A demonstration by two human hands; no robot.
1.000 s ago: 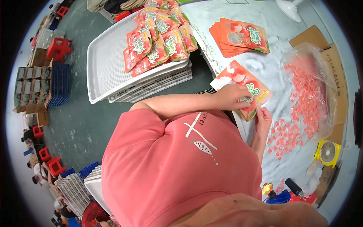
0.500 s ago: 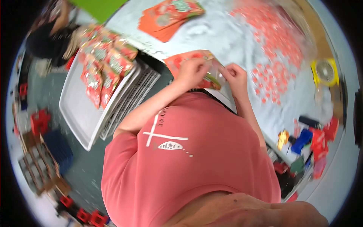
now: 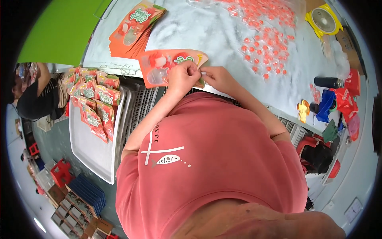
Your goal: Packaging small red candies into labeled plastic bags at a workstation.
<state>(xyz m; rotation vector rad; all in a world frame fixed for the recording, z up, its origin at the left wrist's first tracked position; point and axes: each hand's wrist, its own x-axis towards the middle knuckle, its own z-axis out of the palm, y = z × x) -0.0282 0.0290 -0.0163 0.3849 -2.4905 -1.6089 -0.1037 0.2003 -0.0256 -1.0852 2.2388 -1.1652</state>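
Observation:
A flat-looking orange pouch point(image 3: 153, 63), printed with fruit and with a clear window, lies across the table edge in front of me. My left hand point(image 3: 183, 79) is closed in a pinch on the pouch's right end. Close beside it, my right hand point(image 3: 219, 79) has fingers and thumb pressed together at the same end of the pouch. The fingertips of the two hands almost meet, and they hide that edge of the pouch. Beyond it on the left lies a fanned stack of matching pouches point(image 3: 129, 34).
Small wrapped red candies point(image 3: 266, 47) spread over the white table point(image 3: 199, 32). Left of me, plump filled pouches point(image 3: 95, 99) lie on a grey tray point(image 3: 93, 157) atop stacked trays. A yellow fan point(image 3: 324, 20) stands far right. Another person point(image 3: 39, 97) is at far left.
My view has turned, so the table and trays appear shifted. My hands have come closer together, and the pouch now lies flatter, with its printed front showing more.

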